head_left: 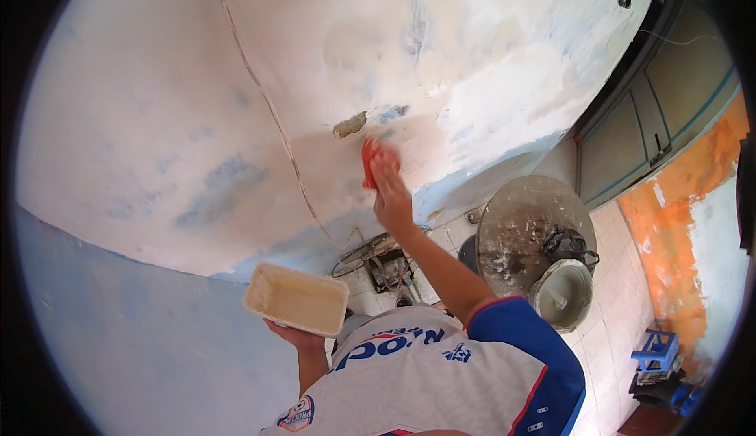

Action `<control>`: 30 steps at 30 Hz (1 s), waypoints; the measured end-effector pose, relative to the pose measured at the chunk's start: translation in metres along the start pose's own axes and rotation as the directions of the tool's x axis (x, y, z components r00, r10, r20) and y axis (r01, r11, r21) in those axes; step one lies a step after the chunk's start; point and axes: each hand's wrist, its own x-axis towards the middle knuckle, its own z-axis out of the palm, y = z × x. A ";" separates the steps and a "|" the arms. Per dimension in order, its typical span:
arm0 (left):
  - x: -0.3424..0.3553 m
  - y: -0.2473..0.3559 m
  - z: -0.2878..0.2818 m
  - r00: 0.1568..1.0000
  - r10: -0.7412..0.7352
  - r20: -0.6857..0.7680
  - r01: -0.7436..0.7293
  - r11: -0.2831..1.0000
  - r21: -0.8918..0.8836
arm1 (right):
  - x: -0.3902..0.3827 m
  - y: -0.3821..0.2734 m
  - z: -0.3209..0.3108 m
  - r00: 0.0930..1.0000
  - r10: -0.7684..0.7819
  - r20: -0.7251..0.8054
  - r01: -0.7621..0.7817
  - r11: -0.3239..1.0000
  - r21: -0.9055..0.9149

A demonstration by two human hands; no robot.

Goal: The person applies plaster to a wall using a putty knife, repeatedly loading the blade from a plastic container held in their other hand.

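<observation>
The person's right hand (391, 190) is clamped on a red, flat hand tool (368, 164), which is a bit blurred. The tool is up at the pale, patchy wall (260, 11), just beside and nearer than a rough brown hole (350, 125). It looks pressed to the wall, but the blur makes that hard to tell. The left hand (299, 337) grips a cream, box-shaped plastic tub (257, 286) from below, with most of its fingers hidden. Pale, smooth paste (303, 304) is in the tub. To do this well, it would likely help to lay the tool's edge evenly on the wall, push softly, and make long, smooth strokes. The tub should be held flat and close by.
</observation>
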 end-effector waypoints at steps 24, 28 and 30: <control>0.014 0.020 -0.026 0.989 -0.013 0.145 0.016 1.000 -0.020 | 0.075 0.017 -0.022 0.962 0.095 -0.257 -0.132 0.982 -0.134; 0.037 0.034 -0.047 0.986 -0.020 0.168 0.011 0.998 0.057 | -0.009 -0.012 0.005 0.988 0.139 0.073 -0.140 0.990 0.003; 0.039 0.042 -0.051 0.980 -0.091 0.178 0.100 0.994 -0.043 | -0.008 -0.043 -0.017 0.959 0.258 0.113 -0.265 0.963 0.055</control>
